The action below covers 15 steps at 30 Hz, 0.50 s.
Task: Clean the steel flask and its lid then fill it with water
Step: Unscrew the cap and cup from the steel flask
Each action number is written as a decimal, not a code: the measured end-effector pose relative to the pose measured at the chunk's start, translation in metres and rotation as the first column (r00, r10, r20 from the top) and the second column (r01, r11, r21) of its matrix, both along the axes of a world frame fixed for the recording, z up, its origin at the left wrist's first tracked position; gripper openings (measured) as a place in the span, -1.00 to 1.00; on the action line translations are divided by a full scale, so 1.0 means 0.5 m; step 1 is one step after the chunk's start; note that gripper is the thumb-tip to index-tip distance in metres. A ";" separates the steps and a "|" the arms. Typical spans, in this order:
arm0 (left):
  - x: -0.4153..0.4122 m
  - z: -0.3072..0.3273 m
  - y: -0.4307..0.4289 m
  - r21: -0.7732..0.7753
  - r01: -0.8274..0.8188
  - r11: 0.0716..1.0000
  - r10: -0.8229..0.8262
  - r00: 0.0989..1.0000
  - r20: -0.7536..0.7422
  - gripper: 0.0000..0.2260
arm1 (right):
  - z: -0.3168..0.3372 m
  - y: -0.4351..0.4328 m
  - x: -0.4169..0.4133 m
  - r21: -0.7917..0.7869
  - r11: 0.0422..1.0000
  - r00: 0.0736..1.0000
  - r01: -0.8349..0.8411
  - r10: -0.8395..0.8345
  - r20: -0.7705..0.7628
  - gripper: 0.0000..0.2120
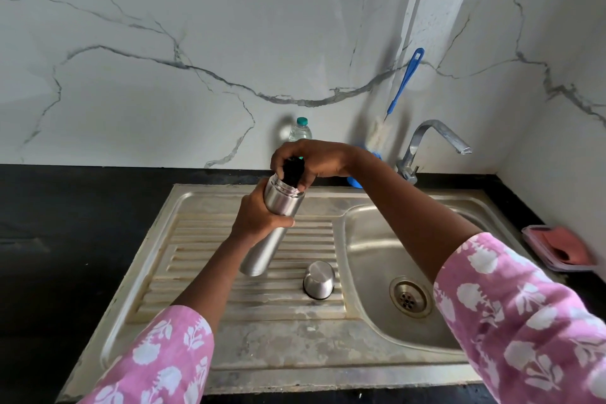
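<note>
with the left hand [259, 218], gripping the steel flask [267, 249] round its upper body, curling fingers and thumb tight on the metal. holding it tilted over the ribbed drainboard [203, 239], mouth up and leaning away to the right, base down near the ribs (failing to make out any contact between base and ribs). with the right hand [310, 159], wrapping fingers round a black stopper [292, 170] at the flask's mouth, gripping it from above; not managing to tell how deep in the neck. seeing the steel lid [318, 279] standing rim-down on the drainboard, just beside the edge of the sink [377, 249] basin, near the flask's base, apart from both hands. looking past the hands: catching a clear water bottle [301, 130] with a green cap standing at the marble wall [196, 43], just behind the right hand; a blue bottle brush [405, 79] leaning on that wall further right; a steel tap [436, 136] rising at the sink's back rim, with its spout to the right. noting a pink-rimmed box [537, 249] holding a pink cloth [564, 246] on the black counter [65, 239], right of the sink. wearing pink sleeves [524, 321] printed with white flowers on both arms.
</note>
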State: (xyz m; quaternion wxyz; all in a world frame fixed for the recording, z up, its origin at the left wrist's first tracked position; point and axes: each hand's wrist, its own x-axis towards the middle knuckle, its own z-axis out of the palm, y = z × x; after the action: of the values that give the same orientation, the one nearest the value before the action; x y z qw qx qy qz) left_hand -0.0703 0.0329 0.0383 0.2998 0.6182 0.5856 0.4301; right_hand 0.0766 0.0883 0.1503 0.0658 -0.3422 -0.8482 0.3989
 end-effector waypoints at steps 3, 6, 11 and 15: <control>-0.004 -0.004 0.003 0.011 -0.035 0.999 0.035 0.999 -0.035 -0.44 | 0.006 0.000 -0.007 -0.069 0.985 0.983 0.156 -0.162 -0.089 -0.80; -0.006 -0.011 0.005 0.037 -0.052 0.998 0.056 0.992 -0.115 -0.41 | 0.017 -0.012 -0.025 0.122 0.897 0.883 0.426 -0.441 0.160 -0.53; -0.003 -0.014 0.006 0.050 -0.094 0.994 0.100 0.987 -0.128 -0.37 | -0.001 -0.020 -0.044 0.075 0.811 0.771 0.580 -0.576 0.271 -0.50; -0.006 -0.014 0.005 0.043 -0.088 0.995 0.092 0.988 -0.122 -0.36 | -0.006 -0.007 -0.047 -0.057 0.837 0.832 0.545 -0.531 0.161 -0.69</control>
State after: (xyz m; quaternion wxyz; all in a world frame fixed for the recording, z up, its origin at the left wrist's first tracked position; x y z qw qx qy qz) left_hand -0.0731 0.0352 0.0311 0.2317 0.6221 0.6223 0.4149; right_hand 0.0533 0.0849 0.1475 0.0991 -0.5966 -0.6988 0.3819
